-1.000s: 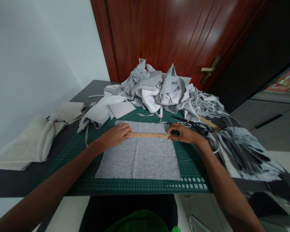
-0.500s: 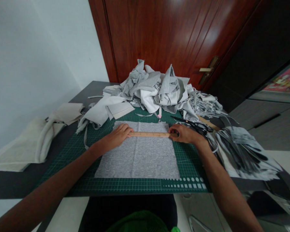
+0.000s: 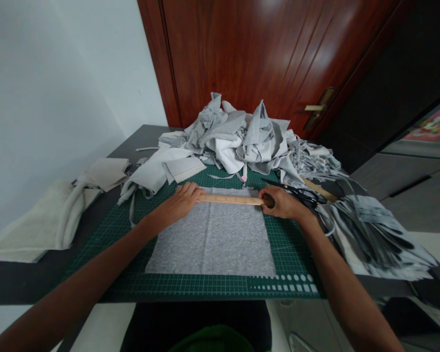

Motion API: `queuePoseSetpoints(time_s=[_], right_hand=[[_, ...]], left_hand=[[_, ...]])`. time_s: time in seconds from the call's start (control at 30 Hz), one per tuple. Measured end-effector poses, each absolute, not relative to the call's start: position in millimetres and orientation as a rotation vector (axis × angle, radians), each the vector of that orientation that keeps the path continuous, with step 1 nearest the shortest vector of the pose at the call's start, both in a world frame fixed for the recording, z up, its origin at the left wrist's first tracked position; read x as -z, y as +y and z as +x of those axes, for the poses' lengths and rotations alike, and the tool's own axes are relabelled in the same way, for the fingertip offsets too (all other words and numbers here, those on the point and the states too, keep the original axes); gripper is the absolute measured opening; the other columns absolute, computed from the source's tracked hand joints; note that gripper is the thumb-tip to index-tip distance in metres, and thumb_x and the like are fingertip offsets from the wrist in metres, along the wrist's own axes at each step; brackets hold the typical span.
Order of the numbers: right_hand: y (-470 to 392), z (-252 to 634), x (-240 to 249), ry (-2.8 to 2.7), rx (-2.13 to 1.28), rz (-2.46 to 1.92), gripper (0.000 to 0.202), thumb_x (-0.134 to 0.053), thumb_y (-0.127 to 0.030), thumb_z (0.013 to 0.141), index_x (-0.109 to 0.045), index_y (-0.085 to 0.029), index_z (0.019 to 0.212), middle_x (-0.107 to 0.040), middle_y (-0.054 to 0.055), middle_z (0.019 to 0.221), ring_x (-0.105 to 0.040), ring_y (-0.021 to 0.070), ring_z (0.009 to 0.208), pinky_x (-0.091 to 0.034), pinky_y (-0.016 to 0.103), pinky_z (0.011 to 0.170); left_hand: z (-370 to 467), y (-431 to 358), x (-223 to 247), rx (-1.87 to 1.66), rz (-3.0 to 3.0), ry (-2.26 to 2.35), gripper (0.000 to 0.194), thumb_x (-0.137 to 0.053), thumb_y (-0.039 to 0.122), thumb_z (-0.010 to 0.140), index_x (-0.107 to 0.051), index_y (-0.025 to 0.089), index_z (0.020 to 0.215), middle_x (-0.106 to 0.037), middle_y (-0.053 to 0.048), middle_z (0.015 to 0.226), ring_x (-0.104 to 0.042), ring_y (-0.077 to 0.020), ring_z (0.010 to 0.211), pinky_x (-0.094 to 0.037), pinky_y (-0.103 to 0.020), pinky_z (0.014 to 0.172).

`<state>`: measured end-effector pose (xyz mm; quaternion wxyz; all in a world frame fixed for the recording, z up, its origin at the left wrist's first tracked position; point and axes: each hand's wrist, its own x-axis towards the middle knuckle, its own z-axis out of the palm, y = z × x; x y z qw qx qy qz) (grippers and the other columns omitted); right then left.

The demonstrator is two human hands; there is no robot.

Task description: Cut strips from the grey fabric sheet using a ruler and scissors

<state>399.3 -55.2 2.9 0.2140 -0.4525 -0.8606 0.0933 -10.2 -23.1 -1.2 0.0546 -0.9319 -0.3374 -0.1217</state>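
A wooden ruler (image 3: 231, 199) lies crosswise over the upper part of a grey cloth piece (image 3: 220, 239). My left hand (image 3: 186, 198) has its fingers closed on the ruler's left end. At the other end, my right hand (image 3: 278, 201) pinches the ruler between thumb and fingers, close to the cloth's right edge. The cloth is spread flat on a green cutting mat (image 3: 289, 249), with a faint crease running down it. Black scissors (image 3: 302, 194) rest just beyond my right hand.
A heap of grey and white fabric (image 3: 238, 132) stands at the back against a red-brown door (image 3: 242, 54). Shredded strips (image 3: 311, 156) and a stack of grey cloth pieces (image 3: 377, 234) lie on the right. Cream fabric (image 3: 47, 215) covers part of the dark table's left side.
The ruler, with both hands on it, has shifted slightly up the cloth, toward its far edge. The whole view has tilted a little; the cloth appears to stay in place.
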Motion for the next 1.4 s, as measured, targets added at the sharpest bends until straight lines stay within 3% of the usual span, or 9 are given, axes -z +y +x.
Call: queuePoseSetpoints(time_s=[0.13,0.4,0.6,0.9,1.23,1.4], right_hand=[[-43.7,403.3,4.4,-2.318,-0.179,-1.231,0.021,-0.069,-0.02,0.081,-0.068,-0.022,0.102,-0.071,0.007,0.097,-0.066,0.026,0.093,-0.052,0.038,0.088],[-18.1,412.0,26.3,-2.226,-0.27,-1.193,0.021,-0.068,-0.017,0.079,-0.069,-0.02,0.099,-0.07,0.006,0.095,-0.066,0.0212,0.083,-0.053,0.033,0.079],[-14.1,413.5,31.8,-2.229,-0.255,-1.202,0.021,-0.068,-0.018,0.081,-0.07,-0.02,0.101,-0.069,0.007,0.097,-0.066,0.0229,0.086,-0.053,0.035,0.08],[-16.2,415.3,32.9,-2.25,-0.246,-1.204,0.02,-0.067,-0.019,0.084,-0.07,-0.02,0.103,-0.068,0.008,0.1,-0.066,0.0227,0.087,-0.054,0.035,0.08],[-19.0,412.7,29.8,-2.26,-0.207,-1.251,0.02,-0.068,-0.019,0.084,-0.071,-0.021,0.103,-0.07,0.008,0.101,-0.068,0.024,0.091,-0.055,0.037,0.084],[-17.6,411.6,30.4,-2.249,-0.214,-1.266,0.02,-0.07,-0.02,0.082,-0.071,-0.022,0.102,-0.07,0.007,0.099,-0.068,0.024,0.09,-0.055,0.036,0.083]], left_hand=[[-0.3,-2.9,6.3,0.381,-2.828,-1.054,0.024,-0.043,0.018,0.109,-0.061,0.017,0.124,-0.058,-0.014,0.118,-0.054,-0.0304,0.112,-0.047,-0.042,0.098],[14.0,30.5,16.4,0.36,-2.836,-1.078,0.024,-0.044,0.018,0.108,-0.063,0.018,0.123,-0.058,-0.013,0.118,-0.055,-0.0297,0.113,-0.046,-0.042,0.103],[8.7,36.6,20.2,0.387,-2.946,-1.093,0.023,-0.045,0.02,0.109,-0.064,0.021,0.123,-0.06,-0.011,0.119,-0.056,-0.0279,0.113,-0.045,-0.041,0.102],[7.4,33.2,14.0,0.504,-3.047,-1.078,0.021,-0.049,0.026,0.11,-0.069,0.021,0.114,-0.064,-0.007,0.114,-0.059,-0.0243,0.111,-0.046,-0.04,0.104],[17.6,25.4,4.6,0.469,-2.956,-1.111,0.031,-0.046,0.028,0.109,-0.074,0.018,0.103,-0.067,-0.01,0.11,-0.061,-0.0258,0.108,-0.048,-0.043,0.103],[43.1,13.4,4.9,0.521,-2.964,-1.119,0.028,-0.046,0.024,0.107,-0.074,0.019,0.11,-0.068,-0.009,0.112,-0.061,-0.0267,0.111,-0.049,-0.043,0.102]])
